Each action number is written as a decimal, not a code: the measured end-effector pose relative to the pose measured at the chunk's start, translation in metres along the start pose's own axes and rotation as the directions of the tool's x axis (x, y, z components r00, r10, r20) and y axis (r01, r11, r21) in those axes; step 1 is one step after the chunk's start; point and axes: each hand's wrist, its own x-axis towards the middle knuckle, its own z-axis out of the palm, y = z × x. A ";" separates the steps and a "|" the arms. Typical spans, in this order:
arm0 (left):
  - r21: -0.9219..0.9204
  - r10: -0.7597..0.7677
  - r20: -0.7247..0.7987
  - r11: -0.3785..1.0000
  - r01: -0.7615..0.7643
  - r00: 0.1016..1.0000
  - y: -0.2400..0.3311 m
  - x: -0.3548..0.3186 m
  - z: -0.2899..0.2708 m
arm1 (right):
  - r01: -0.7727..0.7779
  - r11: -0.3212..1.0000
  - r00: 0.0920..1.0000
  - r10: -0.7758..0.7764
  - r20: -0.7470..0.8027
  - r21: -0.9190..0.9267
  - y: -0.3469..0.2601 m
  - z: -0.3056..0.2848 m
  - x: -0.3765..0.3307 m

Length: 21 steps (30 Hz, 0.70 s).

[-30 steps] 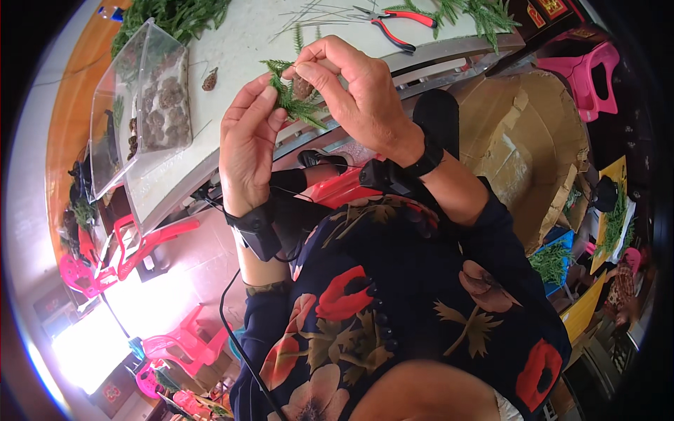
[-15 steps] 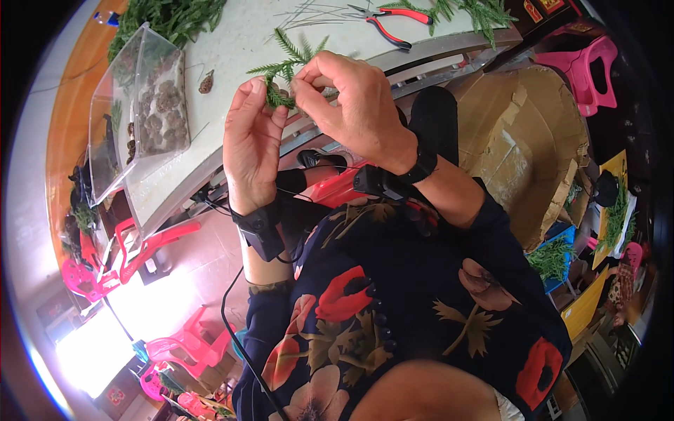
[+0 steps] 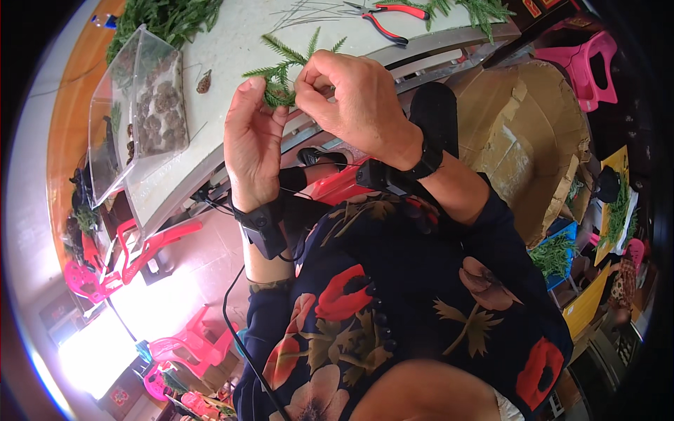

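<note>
A green artificial pine sprig is between my two hands, above the near edge of the white table. My left hand pinches its lower end between thumb and fingers. From the right, my right hand closes thumb and forefinger at the sprig's base; whether a wire or stem sits in that pinch is hidden. A brownish bit shows among the needles by the left fingertips. Left of the hands a small pine cone lies on the table. Red-handled pliers and several thin wires lie beyond.
A clear plastic box of pine cones stands at the table's left. Green foliage is heaped behind it. At my right is a large open cardboard box. Pink plastic chairs stand around, and a blue crate holds more greenery.
The sprig has turned slightly, so more of its branches show spread above my hands. My right hand has shifted a little; both hands keep their pinch.
</note>
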 end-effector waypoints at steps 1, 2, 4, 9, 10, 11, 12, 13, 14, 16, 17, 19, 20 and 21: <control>0.001 -0.002 0.000 1.000 0.002 1.000 0.000 0.000 0.000 | -0.002 1.000 1.000 0.002 -0.001 0.000 0.000 0.000 0.000; -0.004 0.007 0.002 1.000 -0.007 1.000 -0.001 0.000 0.000 | 0.015 1.000 1.000 -0.015 0.000 -0.020 0.000 -0.001 0.000; -0.014 0.024 0.006 1.000 -0.024 1.000 -0.001 -0.001 0.000 | 0.048 0.997 0.999 -0.048 0.003 -0.059 0.000 -0.002 0.000; 0.001 0.026 -0.064 1.000 -0.026 0.998 0.000 -0.002 0.007 | 0.071 0.992 0.997 -0.069 0.023 -0.104 -0.002 -0.005 0.000; 0.000 0.015 -0.063 1.000 -0.015 0.998 0.000 -0.003 0.008 | 0.059 0.991 0.998 -0.055 0.034 -0.121 -0.003 -0.006 0.001; 0.000 0.006 -0.062 1.000 -0.006 0.998 0.001 -0.004 0.010 | 0.047 0.989 0.998 -0.041 0.045 -0.137 -0.005 -0.006 0.002; -0.001 -0.003 -0.062 1.000 0.003 0.998 0.001 -0.005 0.011 | 0.036 0.988 0.998 -0.028 0.056 -0.153 -0.006 -0.006 0.002; -0.001 -0.004 -0.064 1.000 0.004 0.998 0.001 -0.006 0.012 | 0.035 0.988 0.998 -0.027 0.058 -0.152 -0.007 -0.005 0.003; 0.006 -0.009 -0.061 1.000 0.009 0.998 0.000 -0.007 0.014 | 0.042 0.986 0.998 -0.034 0.052 -0.164 -0.007 -0.004 0.003; 0.019 -0.020 -0.054 1.000 0.021 0.998 -0.003 -0.010 0.016 | 0.056 0.980 0.998 -0.049 0.042 -0.190 -0.006 -0.002 0.005; 0.017 -0.020 -0.056 1.000 0.021 0.998 -0.004 -0.010 0.016 | 0.056 0.980 0.998 -0.048 0.044 -0.189 -0.005 -0.002 0.005; -0.031 -0.064 -0.050 0.998 0.063 0.997 -0.008 -0.012 0.014 | 0.138 0.962 0.990 -0.133 0.039 -0.237 -0.003 -0.003 0.004; -0.054 -0.086 -0.046 0.995 0.084 0.995 -0.009 -0.013 0.012 | 0.179 0.949 0.984 -0.175 0.038 -0.261 -0.002 -0.004 0.004; -0.055 -0.085 -0.047 0.995 0.083 0.995 -0.010 -0.013 0.011 | 0.180 0.949 0.984 -0.175 0.040 -0.260 -0.001 -0.004 0.005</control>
